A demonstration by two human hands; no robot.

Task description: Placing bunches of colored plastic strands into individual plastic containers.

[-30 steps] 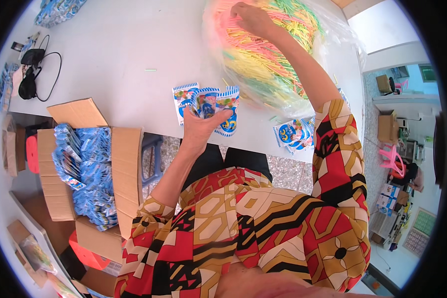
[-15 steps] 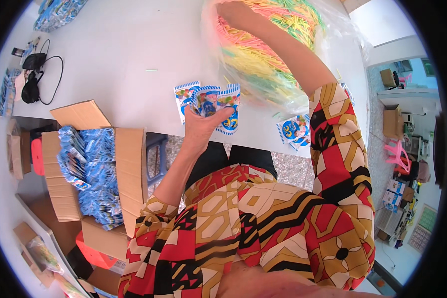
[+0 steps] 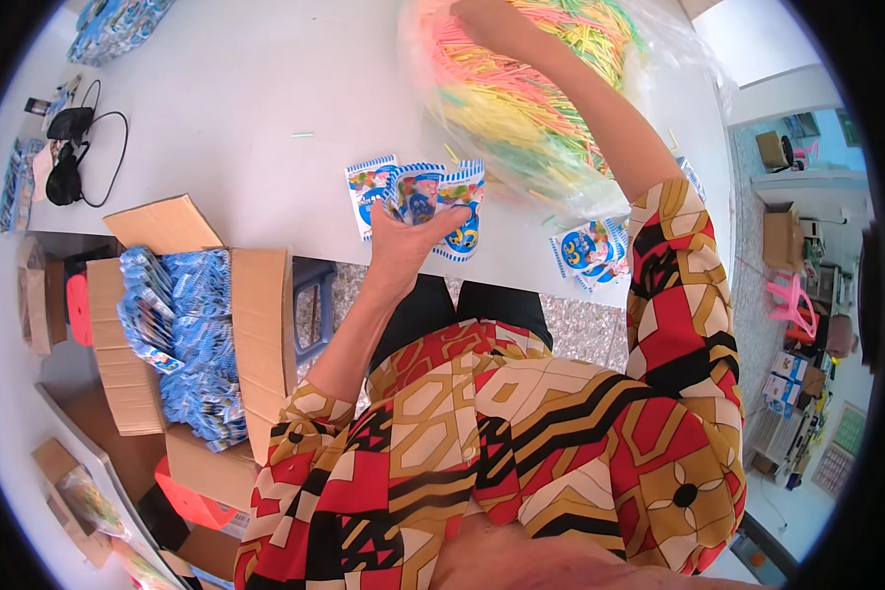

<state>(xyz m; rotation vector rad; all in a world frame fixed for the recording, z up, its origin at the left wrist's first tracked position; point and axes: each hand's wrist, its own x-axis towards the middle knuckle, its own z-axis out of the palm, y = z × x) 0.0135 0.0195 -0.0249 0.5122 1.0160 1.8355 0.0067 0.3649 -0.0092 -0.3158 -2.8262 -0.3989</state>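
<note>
My left hand (image 3: 403, 248) is closed on small blue-and-white packets (image 3: 459, 228) above the table's near edge, with the thumb pressed across the front of one. Another such packet (image 3: 369, 189) shows just left of the fingers; whether it is held too, I cannot tell. My right hand (image 3: 501, 28) reaches to the far side, over a large clear plastic bag (image 3: 501, 162) full of thin pink, yellow and green sticks (image 3: 560, 88). Its fingers are mostly out of sight at the upper edge.
More packets (image 3: 590, 251) lie at the right near edge. At the left, an open carton (image 3: 261, 339) is filled with blue packets (image 3: 199, 339). A black corded item (image 3: 66, 162) and a loose stick (image 3: 303, 135) lie on the white table (image 3: 226, 88).
My right hand has shifted slightly right and farther up over the sticks, with its forearm. My left hand keeps hold of the packets in nearly the same place.
</note>
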